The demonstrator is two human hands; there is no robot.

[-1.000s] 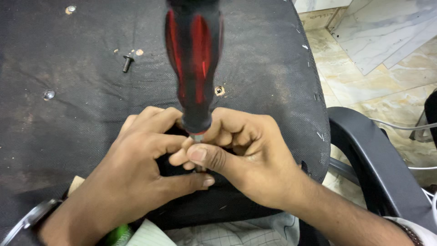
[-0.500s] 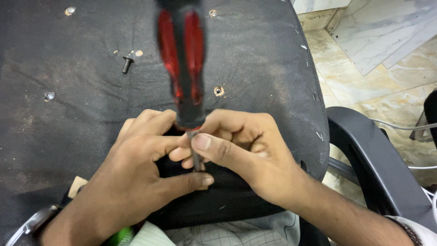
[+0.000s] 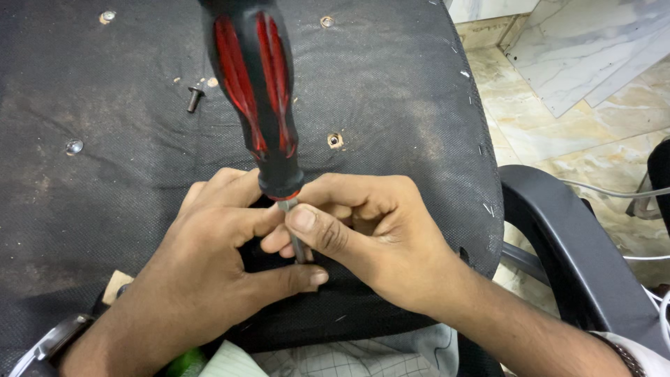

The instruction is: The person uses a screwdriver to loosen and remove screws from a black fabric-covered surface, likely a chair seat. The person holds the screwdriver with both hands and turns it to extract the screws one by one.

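Screwdriver (image 3: 259, 98), red-and-black handled, stands upright over the black chair underside (image 3: 405, 91); we pinch its metal shaft between right hand (image 3: 370, 241) fingers, left hand (image 3: 209, 258) curled closed beside it.

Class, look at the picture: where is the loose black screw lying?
The screw lies on the black seat underside, upper left in the head view, left of the screwdriver handle and well above both hands.
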